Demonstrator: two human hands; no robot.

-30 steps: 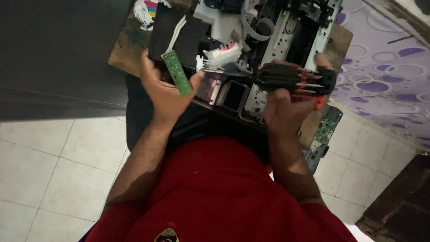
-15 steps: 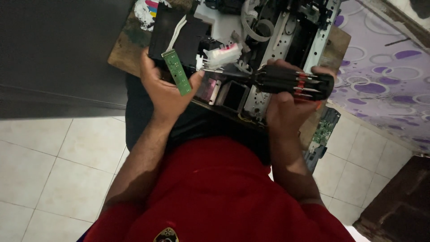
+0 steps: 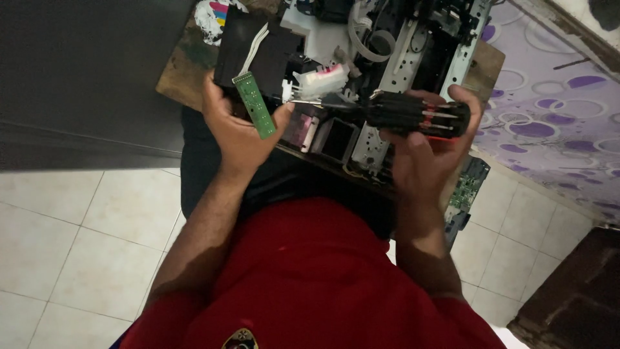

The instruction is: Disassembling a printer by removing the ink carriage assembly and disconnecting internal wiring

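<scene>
My left hand (image 3: 237, 132) holds a narrow green circuit board (image 3: 255, 105) with white ribbon wires running up from its top end. My right hand (image 3: 429, 148) grips a black screwdriver (image 3: 403, 115) with red bits in its handle, lying sideways with its tip pointing left toward a small white plastic part (image 3: 316, 83). Both hands hover over an opened printer (image 3: 387, 58) whose metal frame, black casing and ink cartridge bays (image 3: 323, 132) are exposed. The printer rests on a wooden board (image 3: 184, 71) across my lap.
Another green circuit board (image 3: 466, 187) hangs off the printer's right side below my right wrist. A purple patterned mat (image 3: 555, 103) lies to the right, dark wooden furniture (image 3: 581, 297) at bottom right, white floor tiles (image 3: 77, 245) on the left, and a dark panel (image 3: 84, 77) at upper left.
My right hand has shifted the screwdriver slightly left, its tip closer to the white part. My left hand still holds the green board in the same place.
</scene>
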